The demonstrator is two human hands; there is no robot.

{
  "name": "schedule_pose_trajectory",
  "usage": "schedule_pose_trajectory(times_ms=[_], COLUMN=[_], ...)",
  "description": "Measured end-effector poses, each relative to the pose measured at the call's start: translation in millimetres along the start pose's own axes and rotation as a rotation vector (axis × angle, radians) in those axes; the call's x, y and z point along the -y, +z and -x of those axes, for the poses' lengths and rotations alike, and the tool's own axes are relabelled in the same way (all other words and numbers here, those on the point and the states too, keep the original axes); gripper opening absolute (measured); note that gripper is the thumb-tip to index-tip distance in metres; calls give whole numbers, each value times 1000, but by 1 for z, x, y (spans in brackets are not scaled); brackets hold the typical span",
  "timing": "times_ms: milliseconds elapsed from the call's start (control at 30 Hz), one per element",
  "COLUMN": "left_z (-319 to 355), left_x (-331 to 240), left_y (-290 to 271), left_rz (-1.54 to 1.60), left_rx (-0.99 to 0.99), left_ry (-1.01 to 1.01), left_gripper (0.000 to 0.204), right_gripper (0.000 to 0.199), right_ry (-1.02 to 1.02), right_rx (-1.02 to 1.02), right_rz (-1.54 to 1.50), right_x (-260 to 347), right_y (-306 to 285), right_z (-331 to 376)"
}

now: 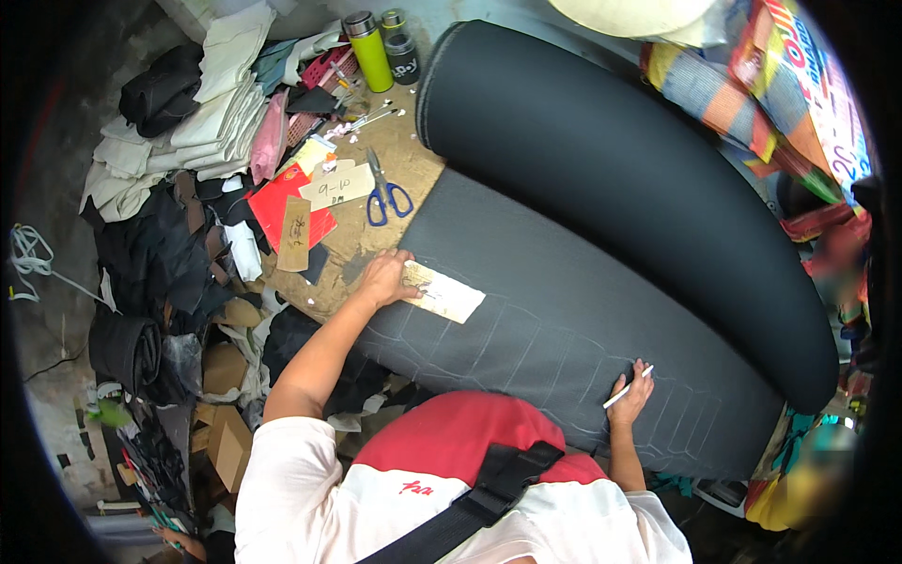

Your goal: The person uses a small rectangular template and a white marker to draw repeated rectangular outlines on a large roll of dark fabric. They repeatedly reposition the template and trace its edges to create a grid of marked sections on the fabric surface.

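My left hand [383,279] grips the left end of a cream card template [445,292], which lies flat on the dark grey fabric [526,258]. Its thumb rests on the card. My right hand [629,397] lies over the fabric farther right, with a slim white marking pen [628,386] between its fingers. Pale outlines of repeated narrow panels run across the fabric's near part, between and around both hands. The fabric's far part is wound into a thick black roll [601,160].
Blue-handled scissors [378,193], a red folder [289,209] and tan card patterns [339,186] lie on the table's left. Behind them stands a lime-green bottle [368,52]. Folded cream cloth [211,122] and dark scraps [150,254] pile up at far left; a plaid bag [714,103] is back right.
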State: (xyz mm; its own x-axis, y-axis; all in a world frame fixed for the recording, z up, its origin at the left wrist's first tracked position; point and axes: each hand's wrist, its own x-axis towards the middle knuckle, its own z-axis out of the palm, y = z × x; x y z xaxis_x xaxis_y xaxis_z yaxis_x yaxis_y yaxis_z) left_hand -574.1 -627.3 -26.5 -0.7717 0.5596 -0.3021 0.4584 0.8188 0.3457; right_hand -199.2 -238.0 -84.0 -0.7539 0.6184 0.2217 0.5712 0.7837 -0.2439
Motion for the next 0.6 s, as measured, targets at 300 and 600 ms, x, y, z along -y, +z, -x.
schedule_pose_trajectory(times_ms=[300, 600], left_z=[-23, -21], left_x=[113, 210], left_y=[-78, -129], left_rz=[1545, 1307], left_rx=[-632, -493], left_ry=[-371, -469], left_gripper=[36, 35], right_gripper=[47, 50], right_ry=[33, -20], right_rx=[38, 61], right_rz=[13, 61], right_x=[4, -1], right_y=[-2, 0], right_z=[-1, 2])
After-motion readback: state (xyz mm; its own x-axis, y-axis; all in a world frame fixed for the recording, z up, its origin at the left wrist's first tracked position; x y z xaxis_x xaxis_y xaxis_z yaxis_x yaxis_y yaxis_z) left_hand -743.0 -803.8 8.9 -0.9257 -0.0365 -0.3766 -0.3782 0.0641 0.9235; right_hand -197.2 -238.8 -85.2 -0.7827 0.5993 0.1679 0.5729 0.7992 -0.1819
